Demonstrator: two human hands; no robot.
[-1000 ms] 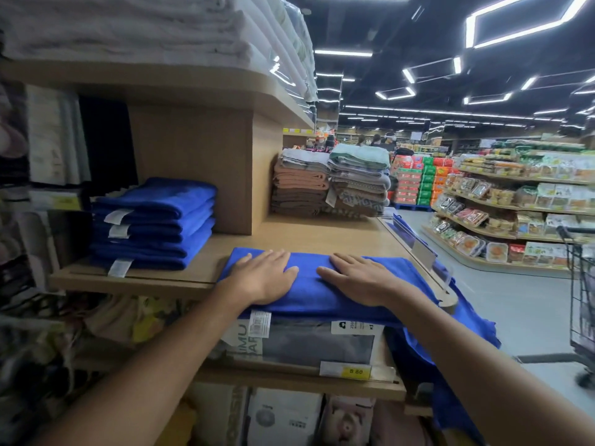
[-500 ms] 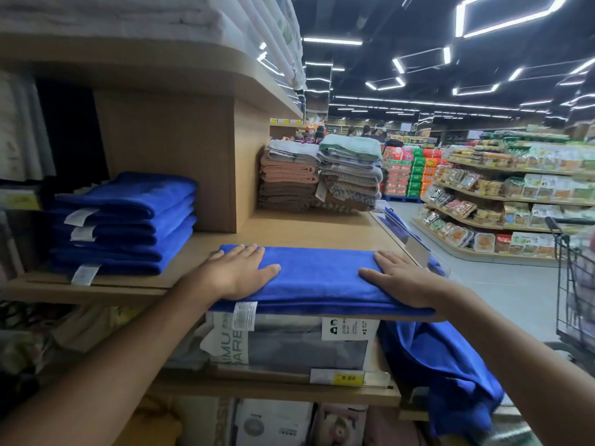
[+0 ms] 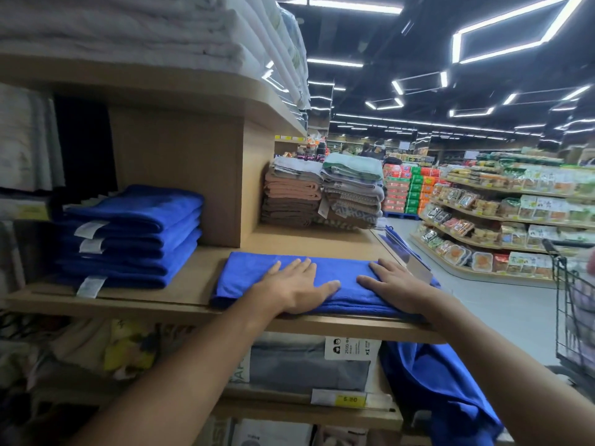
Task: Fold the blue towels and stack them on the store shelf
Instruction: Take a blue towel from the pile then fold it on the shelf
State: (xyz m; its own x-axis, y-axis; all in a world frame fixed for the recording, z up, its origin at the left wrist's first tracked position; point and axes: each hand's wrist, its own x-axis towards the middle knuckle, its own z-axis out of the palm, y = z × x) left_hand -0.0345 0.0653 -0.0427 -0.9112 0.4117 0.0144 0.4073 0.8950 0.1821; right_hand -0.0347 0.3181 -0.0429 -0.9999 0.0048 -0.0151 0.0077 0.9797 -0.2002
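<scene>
A blue towel [image 3: 251, 275] lies flat on the wooden shelf [image 3: 193, 284], at the shelf's front edge and toward its right end. It is a bright, deep blue with a short, plush nap, folded into a long flat rectangle with layered edges showing along its front. Both hands rest palm-down on it, side by side. The left hand [image 3: 296, 291] is open with straight fingers spread over the towel's middle, and the right hand [image 3: 396, 288] is open and flat over its right part.

At the shelf's left end sits a stack of blue towels [image 3: 135, 233] of the same colour, neatly folded, with white tags sticking out at the front. At the back of the shelf stand piles of brown and grey towels [image 3: 322, 201].

Below the shelf's right end hangs a loose blue cloth [image 3: 441, 387]; I cannot tell whether it belongs to the folded towel.
</scene>
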